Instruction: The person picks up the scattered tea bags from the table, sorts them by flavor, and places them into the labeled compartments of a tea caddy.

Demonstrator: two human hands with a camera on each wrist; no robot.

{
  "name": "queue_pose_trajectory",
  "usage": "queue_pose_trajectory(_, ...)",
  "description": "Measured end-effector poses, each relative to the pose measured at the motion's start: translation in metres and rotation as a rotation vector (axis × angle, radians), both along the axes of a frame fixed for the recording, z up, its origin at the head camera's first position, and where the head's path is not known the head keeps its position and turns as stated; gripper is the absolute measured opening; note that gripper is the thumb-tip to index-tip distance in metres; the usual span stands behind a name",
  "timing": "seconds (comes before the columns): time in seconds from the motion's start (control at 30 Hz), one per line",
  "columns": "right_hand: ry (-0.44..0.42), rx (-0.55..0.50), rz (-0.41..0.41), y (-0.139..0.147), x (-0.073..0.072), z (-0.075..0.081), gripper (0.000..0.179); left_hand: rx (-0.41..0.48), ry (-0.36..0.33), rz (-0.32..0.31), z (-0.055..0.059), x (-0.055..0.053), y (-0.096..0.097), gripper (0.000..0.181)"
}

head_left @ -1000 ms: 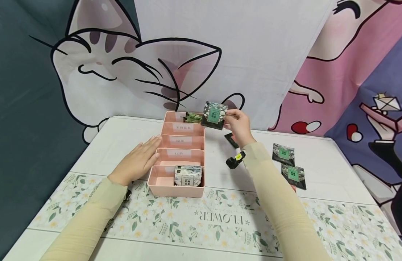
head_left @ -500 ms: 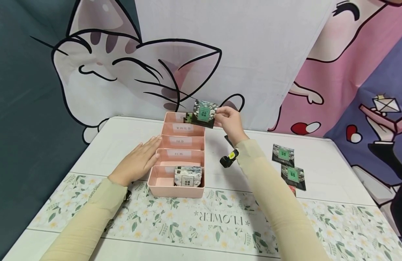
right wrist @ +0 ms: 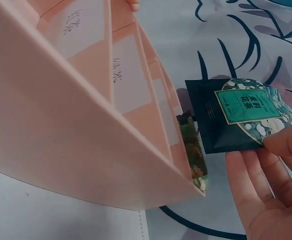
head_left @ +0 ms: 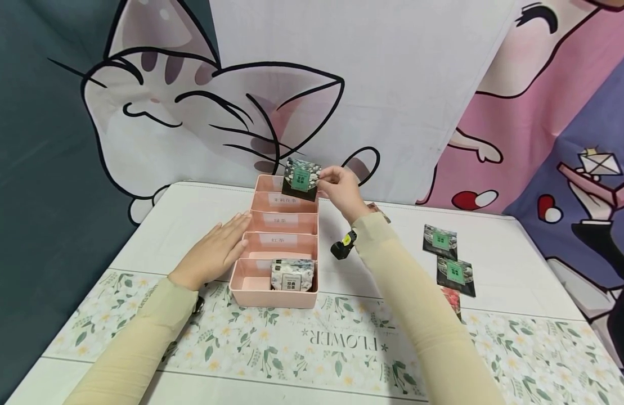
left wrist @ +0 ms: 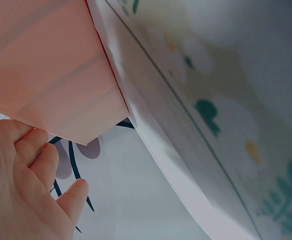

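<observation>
My right hand (head_left: 340, 190) pinches a dark green tea sachet (head_left: 300, 179) by its edge, over the far end of a pink divided box (head_left: 273, 298). In the right wrist view the sachet (right wrist: 243, 114) hangs beside the far compartment, where another green packet (right wrist: 193, 150) pokes above the rim. My left hand (head_left: 210, 250) lies against the box's left side with its fingers extended; the left wrist view has its fingertips at the pink wall (left wrist: 51, 75). White tea sachets (head_left: 292, 275) stand in the nearest compartment. The compartments between carry white labels.
Two dark green sachets (head_left: 440, 241) (head_left: 456, 275) lie on the table to the right, with a red packet (head_left: 452, 301) partly under my right sleeve. Another packet (head_left: 378, 211) lies behind my right wrist. A cartoon cloth backdrop (head_left: 393, 84) rises behind the table.
My right hand has moved left with the green sachet, from beside the box to over its far compartments. My left hand has stayed at the box's side.
</observation>
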State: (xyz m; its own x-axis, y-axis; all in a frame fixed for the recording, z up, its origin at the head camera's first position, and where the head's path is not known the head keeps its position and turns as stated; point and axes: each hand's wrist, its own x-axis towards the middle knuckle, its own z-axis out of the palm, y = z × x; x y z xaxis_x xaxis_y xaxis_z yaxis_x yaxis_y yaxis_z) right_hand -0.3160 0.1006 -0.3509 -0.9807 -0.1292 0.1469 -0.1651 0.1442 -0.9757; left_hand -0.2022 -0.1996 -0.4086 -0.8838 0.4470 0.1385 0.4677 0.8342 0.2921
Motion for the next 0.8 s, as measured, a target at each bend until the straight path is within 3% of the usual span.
queue_pose_trajectory(0.5, -0.007, 0.157, 0.02, -0.011, -0.004, -0.014, 0.007, 0.003, -0.003, -0.001, 0.002, 0.002, 0.0, 0.061)
queue_pose_trajectory(0.8, -0.005, 0.283, -0.004, -0.018, -0.004, -0.014, 0.006, -0.001, -0.012, 0.001, 0.002, 0.001, 0.0, 0.061)
